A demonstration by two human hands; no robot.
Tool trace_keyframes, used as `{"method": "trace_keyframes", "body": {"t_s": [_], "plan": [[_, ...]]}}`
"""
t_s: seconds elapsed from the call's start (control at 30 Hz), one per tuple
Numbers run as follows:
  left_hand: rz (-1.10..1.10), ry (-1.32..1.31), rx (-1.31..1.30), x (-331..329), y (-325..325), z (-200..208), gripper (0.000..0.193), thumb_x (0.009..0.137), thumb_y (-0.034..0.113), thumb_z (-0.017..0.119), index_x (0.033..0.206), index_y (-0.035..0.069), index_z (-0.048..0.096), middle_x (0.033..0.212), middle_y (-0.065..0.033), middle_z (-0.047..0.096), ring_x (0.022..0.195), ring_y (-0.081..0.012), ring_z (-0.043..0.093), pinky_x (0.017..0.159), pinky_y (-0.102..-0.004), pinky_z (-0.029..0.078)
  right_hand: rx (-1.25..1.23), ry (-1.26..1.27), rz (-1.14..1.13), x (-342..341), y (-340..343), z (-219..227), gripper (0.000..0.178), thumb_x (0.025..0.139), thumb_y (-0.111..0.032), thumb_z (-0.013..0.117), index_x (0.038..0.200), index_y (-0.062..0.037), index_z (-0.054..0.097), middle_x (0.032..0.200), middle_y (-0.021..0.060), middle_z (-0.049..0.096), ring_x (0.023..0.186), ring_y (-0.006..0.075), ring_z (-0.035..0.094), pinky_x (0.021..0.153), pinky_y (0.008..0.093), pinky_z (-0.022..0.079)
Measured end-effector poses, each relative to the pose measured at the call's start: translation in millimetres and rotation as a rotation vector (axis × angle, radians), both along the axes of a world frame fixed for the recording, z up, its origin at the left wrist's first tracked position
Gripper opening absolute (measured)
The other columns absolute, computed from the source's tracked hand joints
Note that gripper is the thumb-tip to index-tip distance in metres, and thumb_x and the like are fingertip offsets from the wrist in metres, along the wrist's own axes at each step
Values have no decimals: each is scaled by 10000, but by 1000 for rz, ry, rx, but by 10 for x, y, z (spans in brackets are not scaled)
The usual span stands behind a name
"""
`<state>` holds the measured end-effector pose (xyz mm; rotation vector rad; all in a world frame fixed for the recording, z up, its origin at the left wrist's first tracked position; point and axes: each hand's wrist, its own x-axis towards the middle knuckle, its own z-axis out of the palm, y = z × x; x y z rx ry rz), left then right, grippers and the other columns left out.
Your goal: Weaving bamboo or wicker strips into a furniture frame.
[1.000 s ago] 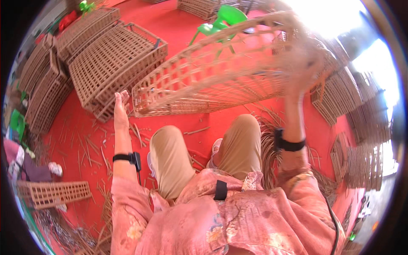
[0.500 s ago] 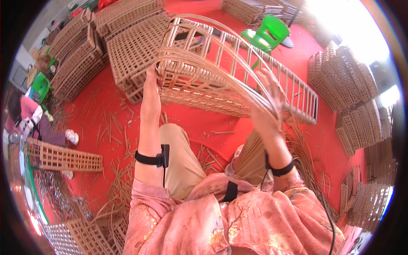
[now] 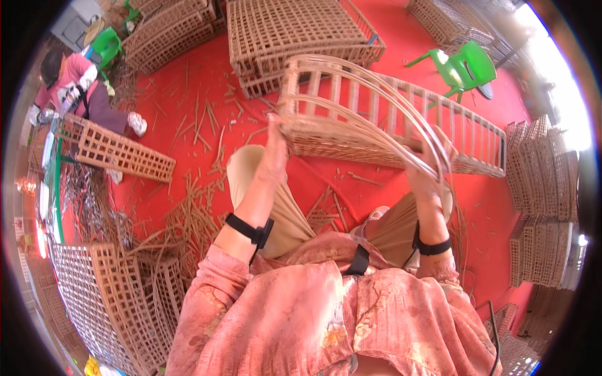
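Head view: left hand (image 3: 273,152) touches the woven basket's (image 3: 342,149) left end, finger spread unclear. Right hand (image 3: 429,170) curls partly around bent strips (image 3: 379,134).

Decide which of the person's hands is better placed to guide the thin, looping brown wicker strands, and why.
Right, probably: the right hand is at the looping strands, while the left hand is at the left end of the long, brown, openwork wicker basket.
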<state>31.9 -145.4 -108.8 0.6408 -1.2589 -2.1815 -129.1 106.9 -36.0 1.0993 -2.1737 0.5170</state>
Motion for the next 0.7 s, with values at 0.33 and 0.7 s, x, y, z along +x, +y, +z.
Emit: {"method": "trace_keyframes", "body": {"t_s": [0.33, 0.7], "plan": [[-354, -1, -196, 239, 902, -518, 695, 1094, 489, 248, 1565, -19, 198, 1613, -132, 221, 1500, -225, 196, 1227, -341, 142, -154, -80, -157, -135, 774, -298, 278, 893, -255, 662, 1148, -144, 668, 1156, 74, 612, 1068, 237, 596, 979, 436, 339], [-406, -26, -24, 593, 855, -308, 700, 1097, 484, 220, 1562, -38, 183, 1597, -151, 256, 1497, -227, 200, 1229, -340, 136, -61, -164, -264, 390, 784, -236, 441, 916, -340, 620, 1290, -111, 574, 1183, 89, 611, 1145, 257, 561, 1010, 434, 336]]}}
